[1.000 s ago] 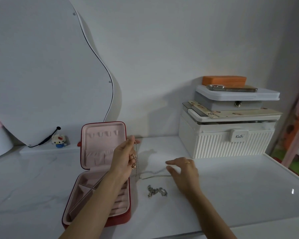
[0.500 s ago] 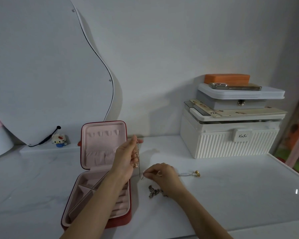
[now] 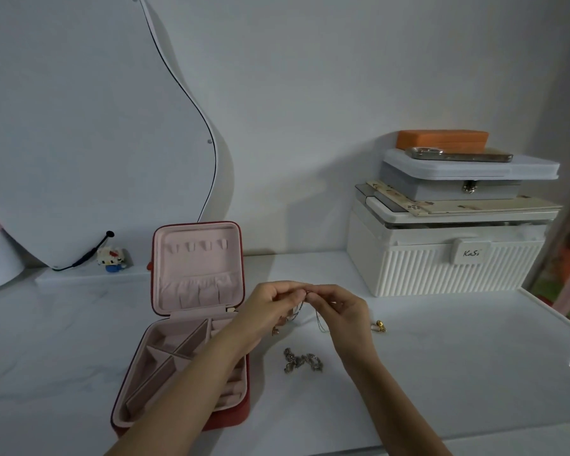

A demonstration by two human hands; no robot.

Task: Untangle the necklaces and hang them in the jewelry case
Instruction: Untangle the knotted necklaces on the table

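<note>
A red jewelry case [image 3: 196,278] stands open on the white table, its pink lid upright with small hooks near the top. My left hand [image 3: 270,307] and my right hand [image 3: 339,307] meet just right of the case, fingertips pinching the same thin gold necklace [image 3: 316,319], which dangles in loops between them above the table. A chunky silver chain [image 3: 301,360] lies bunched on the table below my hands. A small gold piece [image 3: 380,325] rests on the table to the right of my right hand.
A stack of white storage boxes [image 3: 441,264] sits at the back right, topped by an orange box [image 3: 441,141] and a phone [image 3: 458,155]. A curved white mirror [image 3: 79,126] leans at the back left beside a small toy figure [image 3: 111,257]. The table edge runs along the right.
My left hand lowered from beside the case lid toward the middle. My right hand rose off the table and joined it on the thin necklace. The gold piece now lies uncovered.
</note>
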